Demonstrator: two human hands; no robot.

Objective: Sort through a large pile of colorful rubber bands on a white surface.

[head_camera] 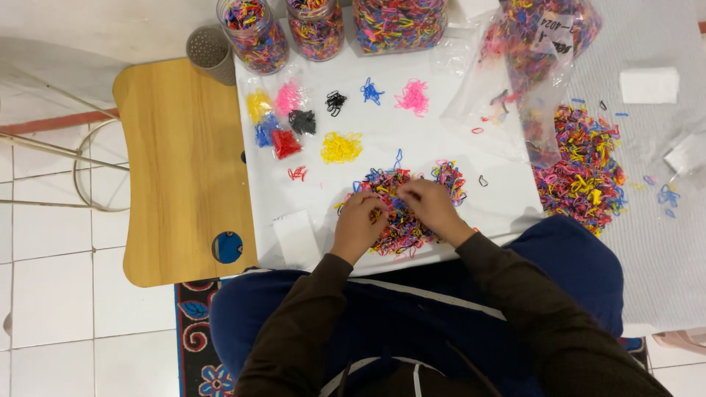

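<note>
Mixed heap of small multicoloured rubber bands (401,209) sits on the white sheet (507,198), near its front edge, directly in front of the person. Both hands are in the heap. Left hand (358,224) is on the heap's left side, fingers (373,213) curled down into the bands; right hand (434,206) is on the upper right part, fingers (407,192) bent and bunched together. Fingertips of the two hands are close, nearly meeting over the heap's middle. Cannot tell whether either hand actually pinches a band: the tips are buried in the pile.

Sorted piles further back on the sheet: yellow bands (340,148), pink bands (412,96), a few blue bands (371,91), a few black bands (335,102), a few red bands (297,173). Small clear bags of single-colour bands (279,121) lie at the back left: yellow, pink, blue, black, red.

Three clear jars of mixed bands (316,28) stand along the far edge. Big clear plastic bag (533,51) lies at back right, with a second loose mixed pile (581,173) on the grey cloth (662,242) to the right. Wooden tabletop (180,169) shows left of the sheet, grey perforated cup (209,51) at its far corner. White tiled floor (51,294) beyond it.
</note>
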